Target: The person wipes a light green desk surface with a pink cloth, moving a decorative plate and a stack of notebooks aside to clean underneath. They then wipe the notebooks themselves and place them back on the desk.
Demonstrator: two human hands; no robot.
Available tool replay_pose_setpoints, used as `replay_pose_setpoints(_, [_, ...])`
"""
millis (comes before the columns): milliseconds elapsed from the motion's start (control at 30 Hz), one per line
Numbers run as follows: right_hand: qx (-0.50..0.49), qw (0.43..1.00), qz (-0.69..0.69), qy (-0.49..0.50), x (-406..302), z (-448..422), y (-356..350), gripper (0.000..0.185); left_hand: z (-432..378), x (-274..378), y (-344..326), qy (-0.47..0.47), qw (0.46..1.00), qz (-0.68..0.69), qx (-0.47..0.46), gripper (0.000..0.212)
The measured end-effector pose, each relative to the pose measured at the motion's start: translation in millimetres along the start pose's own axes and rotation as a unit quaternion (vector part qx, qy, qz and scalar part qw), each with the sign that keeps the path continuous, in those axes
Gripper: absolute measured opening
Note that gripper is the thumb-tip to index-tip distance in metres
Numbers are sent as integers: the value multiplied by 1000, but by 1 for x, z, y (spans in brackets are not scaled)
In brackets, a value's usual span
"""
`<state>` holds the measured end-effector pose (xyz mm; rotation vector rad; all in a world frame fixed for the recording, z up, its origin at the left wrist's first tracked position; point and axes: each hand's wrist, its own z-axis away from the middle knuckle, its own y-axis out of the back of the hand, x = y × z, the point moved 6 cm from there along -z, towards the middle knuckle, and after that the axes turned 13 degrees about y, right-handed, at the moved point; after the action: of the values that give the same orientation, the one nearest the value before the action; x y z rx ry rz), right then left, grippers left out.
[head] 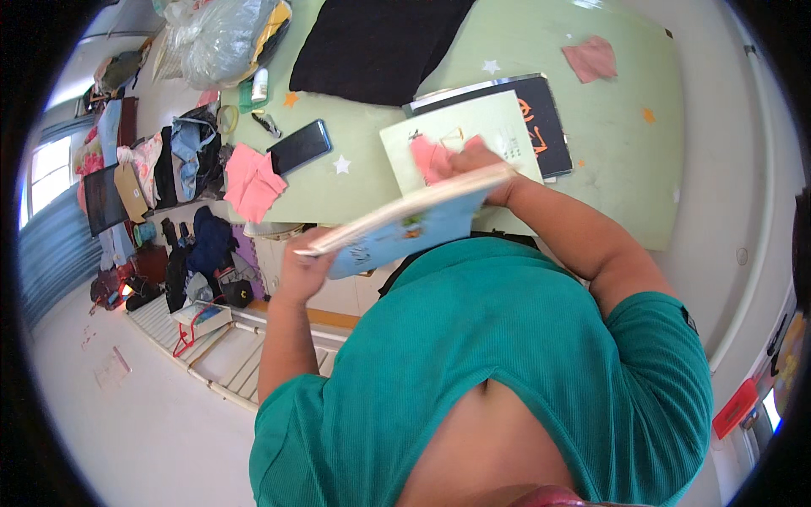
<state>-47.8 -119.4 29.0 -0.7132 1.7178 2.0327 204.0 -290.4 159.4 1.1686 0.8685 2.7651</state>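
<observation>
My left hand [302, 269] grips one end of a thick book with a blue cover [412, 231], tilted above the table's near edge. Its pale page edges face up and away from me. Beyond the book, my right hand [476, 166] is blurred and holds a pink cloth [431, 157]; the book's far right corner overlaps the wrist. Under the cloth lies a pale green book [462, 117] with small pictures on its cover. That book rests on a dark book with orange lettering [550, 130].
On the green table [624, 165] are black fabric [374, 47], a smartphone [304, 147], a second pink cloth [253, 180], a dusty pink cloth [591, 59], a white bottle [260, 85] and a full plastic bag [218, 47]. A slatted white rack [244, 358] stands at left.
</observation>
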Motion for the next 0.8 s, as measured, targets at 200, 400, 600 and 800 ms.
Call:
replay_pose_setpoints(200, [273,927,224,-124,77,54,48,33,-11,-58,25,39,955,286,64,42])
replay_pose_setpoints(400, [255,937,204,-123,87,61,45,38,-104,-71,-104,171,855,472,-128,39])
replay_pose_setpoints(600, [273,907,222,-233,108,87,64,25,-130,-66,-139,208,918,325,-93,36])
replay_pose_setpoints(800, [193,962,182,-70,30,12,28,12,-126,-64,-146,198,913,351,-65,36])
